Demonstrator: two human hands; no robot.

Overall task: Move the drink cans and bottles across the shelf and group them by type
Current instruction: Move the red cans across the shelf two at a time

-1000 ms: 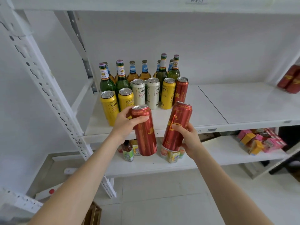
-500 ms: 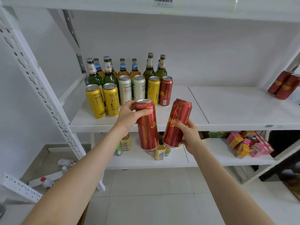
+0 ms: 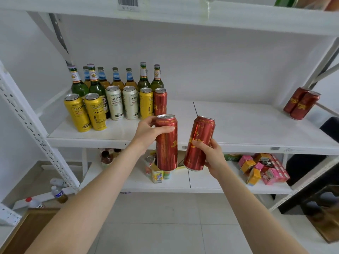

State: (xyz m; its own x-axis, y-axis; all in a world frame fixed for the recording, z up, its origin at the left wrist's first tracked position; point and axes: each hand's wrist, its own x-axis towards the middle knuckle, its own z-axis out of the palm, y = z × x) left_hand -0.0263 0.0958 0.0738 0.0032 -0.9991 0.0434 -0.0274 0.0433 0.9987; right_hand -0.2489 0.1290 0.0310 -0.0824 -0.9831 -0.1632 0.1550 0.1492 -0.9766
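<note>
Centre of frame: left hand (image 3: 149, 132) wrapped round the upper part of a red can (image 3: 166, 149), thumb across the front just below the rim, fingers curled behind. Can upright, held in the air in front of the front edge of the middle shelf (image 3: 238, 125).

Just to the right: right hand (image 3: 211, 154) gripping a second red can (image 3: 199, 142) by its lower half, thumb on the front, fingers round the back. Can tilted, top leaning to the right. Held cans apart at the top, close at the base; contact there not determinable.

Left part of the middle shelf: two yellow cans (image 3: 78, 114) at the front; behind them in a row, two white cans (image 3: 114, 103), a third yellow can (image 3: 146, 102) and a lone red can (image 3: 160, 101), all upright. Further back, green bottles (image 3: 79, 87) and amber bottles (image 3: 117, 83) near the back wall.

Far right of frame: pair of red cans (image 3: 300, 105) on the same shelf, touching each other, well apart from the rest.

Lower shelf (image 3: 205, 182): pink and orange cartons (image 3: 264, 169) at lower right; small bottles and cans (image 3: 157, 176) below centre, partly hidden by the held cans.
</note>
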